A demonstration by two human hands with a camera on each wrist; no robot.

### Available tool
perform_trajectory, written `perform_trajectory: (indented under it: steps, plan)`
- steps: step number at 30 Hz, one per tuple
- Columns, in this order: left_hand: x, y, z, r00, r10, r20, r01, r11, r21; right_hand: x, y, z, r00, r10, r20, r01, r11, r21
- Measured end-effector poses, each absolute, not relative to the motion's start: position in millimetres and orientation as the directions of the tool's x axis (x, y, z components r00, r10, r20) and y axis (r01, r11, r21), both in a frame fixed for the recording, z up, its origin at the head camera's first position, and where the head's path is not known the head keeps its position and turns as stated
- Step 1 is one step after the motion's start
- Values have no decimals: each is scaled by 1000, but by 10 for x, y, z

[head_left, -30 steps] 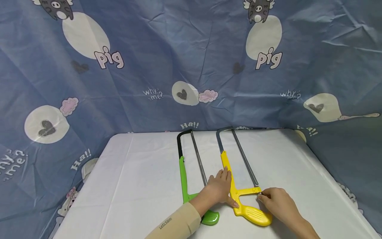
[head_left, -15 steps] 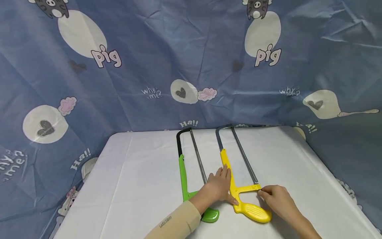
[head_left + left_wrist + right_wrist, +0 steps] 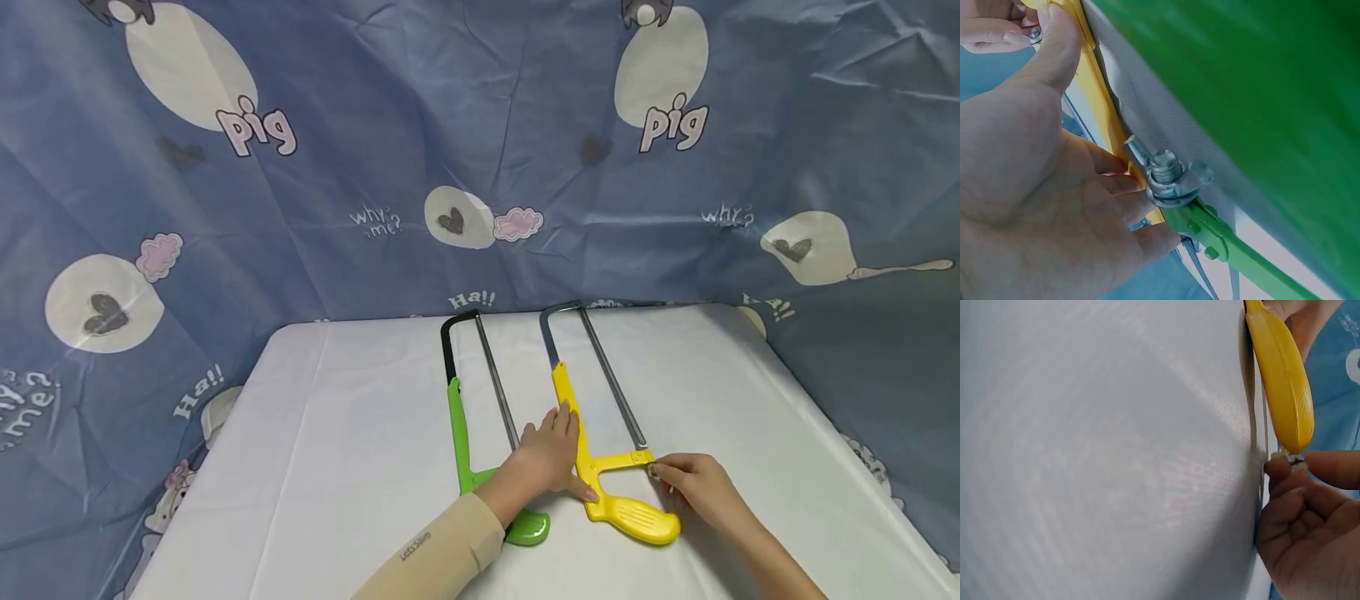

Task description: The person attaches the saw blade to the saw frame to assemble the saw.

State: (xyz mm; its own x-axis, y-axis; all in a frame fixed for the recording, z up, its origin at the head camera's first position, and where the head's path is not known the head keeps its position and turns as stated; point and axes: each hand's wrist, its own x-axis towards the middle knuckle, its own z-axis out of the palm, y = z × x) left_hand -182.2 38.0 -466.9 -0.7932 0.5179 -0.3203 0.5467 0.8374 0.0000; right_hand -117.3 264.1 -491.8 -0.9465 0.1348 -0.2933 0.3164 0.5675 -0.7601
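Observation:
A yellow-handled hacksaw [image 3: 641, 521] lies flat on the white table, its blade on the right. My left hand [image 3: 551, 458] rests on its yellow frame, fingers extended along it and thumb pressing near the handle. At the near end of the blade, my right hand [image 3: 701, 487] pinches a small metal wing nut [image 3: 1035, 34] between thumb and fingers; the fingers partly cover it in the right wrist view. To the left lies a green hacksaw [image 3: 459, 425], with my left forearm crossing over its lower part. Its own wing nut [image 3: 1166, 181] shows close up in the left wrist view.
Both saws lie side by side on a white-covered table [image 3: 360, 417], their far ends near the back edge. Behind and around it hangs a blue patterned cloth [image 3: 337, 167].
The head view has tilted down slightly, so everything sits higher in it. My right fingers have shifted at the wing nut, and more metal shows between them. My left hand keeps its place.

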Motion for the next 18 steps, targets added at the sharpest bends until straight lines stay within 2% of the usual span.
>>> perform_trajectory:
  steps: [4, 7, 12, 18]
  plan:
    - [-1822, 383, -4655, -792, 515, -328, 543, 839, 5, -1184, 2705, -4944, -908, 104, -405, 409, 424, -808]
    - [-1835, 387, -4657, -788, 516, -335, 546, 838, 6, -1193, 2763, -4958, -897, 25, -441, 422, 350, -837]
    - [-1847, 386, -4663, -790, 523, -320, 553, 833, -5, -1210, 2844, -4961, -883, -118, -455, 420, 239, -876]
    - [-1834, 385, -4672, -788, 530, -313, 560, 829, -6, -1192, 2904, -4991, -863, -205, -461, 437, 152, -886]
